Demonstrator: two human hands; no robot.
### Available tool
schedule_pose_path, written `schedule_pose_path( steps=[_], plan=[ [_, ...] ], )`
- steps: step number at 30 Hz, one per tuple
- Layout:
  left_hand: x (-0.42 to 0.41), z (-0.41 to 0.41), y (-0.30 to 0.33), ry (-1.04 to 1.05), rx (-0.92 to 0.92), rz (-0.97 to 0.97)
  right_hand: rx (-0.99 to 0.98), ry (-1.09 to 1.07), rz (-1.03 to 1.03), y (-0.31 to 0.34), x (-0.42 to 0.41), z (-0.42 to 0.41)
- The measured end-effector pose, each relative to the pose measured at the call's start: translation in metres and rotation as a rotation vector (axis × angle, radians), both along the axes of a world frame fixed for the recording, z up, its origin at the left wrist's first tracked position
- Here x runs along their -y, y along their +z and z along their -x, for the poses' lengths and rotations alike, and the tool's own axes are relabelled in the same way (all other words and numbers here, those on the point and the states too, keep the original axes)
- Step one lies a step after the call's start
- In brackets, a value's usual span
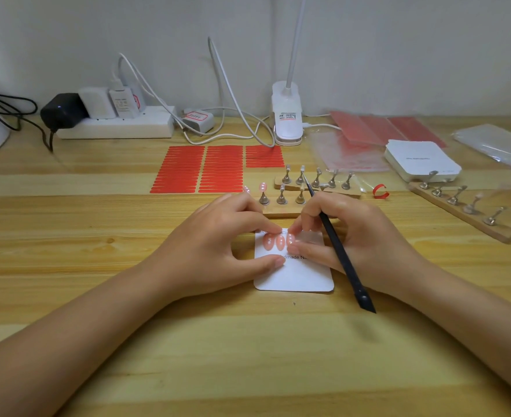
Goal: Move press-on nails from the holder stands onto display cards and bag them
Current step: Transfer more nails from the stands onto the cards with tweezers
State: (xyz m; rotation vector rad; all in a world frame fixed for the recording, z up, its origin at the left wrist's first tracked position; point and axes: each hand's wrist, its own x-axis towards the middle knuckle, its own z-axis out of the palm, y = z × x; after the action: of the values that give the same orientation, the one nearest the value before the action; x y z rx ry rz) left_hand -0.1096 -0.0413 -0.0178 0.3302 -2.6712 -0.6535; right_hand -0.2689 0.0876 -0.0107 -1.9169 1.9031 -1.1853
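Both hands' fingertips (273, 229) press together on 3 pink nails (279, 241) on the card (296, 275).

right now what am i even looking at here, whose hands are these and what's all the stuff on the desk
One picture, from a camera worn on a person's head, looking down at their own two bare hands on a wooden desk. No machine is involved.

The left hand steadies a white card with thumb and fingertips. The right hand touches the third of three pink nails on the card, with a black tool lying through its fingers.

Behind the card stand wooden bars of metal holder stands; one carries a nail. Further back lie red sticker sheets, a card stack, clear bags, a clip lamp and a power strip.
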Motion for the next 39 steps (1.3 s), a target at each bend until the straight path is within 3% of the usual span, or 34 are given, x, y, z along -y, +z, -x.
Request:
schedule_pose_path(
  steps=[22,26,29,32,39],
  plan=[
    [0.001,0.000,-0.001,-0.001,-0.005,-0.005,0.048,0.011,-0.016,-0.006,-0.002,0.004],
    [0.000,0.000,-0.001,0.000,0.000,-0.007,0.047,-0.077,0.253,0.004,-0.002,-0.001],
    [0.000,-0.001,0.000,-0.001,0.004,-0.008,0.287,-0.084,0.410,0.022,-0.005,0.007],
    [0.000,-0.001,0.000,0.000,0.007,-0.003,0.508,-0.109,0.300,0.033,-0.009,0.015],
    [-0.001,-0.001,0.000,0.005,0.007,0.000,0.356,-0.047,0.097,0.012,-0.025,0.001]
  ],
)
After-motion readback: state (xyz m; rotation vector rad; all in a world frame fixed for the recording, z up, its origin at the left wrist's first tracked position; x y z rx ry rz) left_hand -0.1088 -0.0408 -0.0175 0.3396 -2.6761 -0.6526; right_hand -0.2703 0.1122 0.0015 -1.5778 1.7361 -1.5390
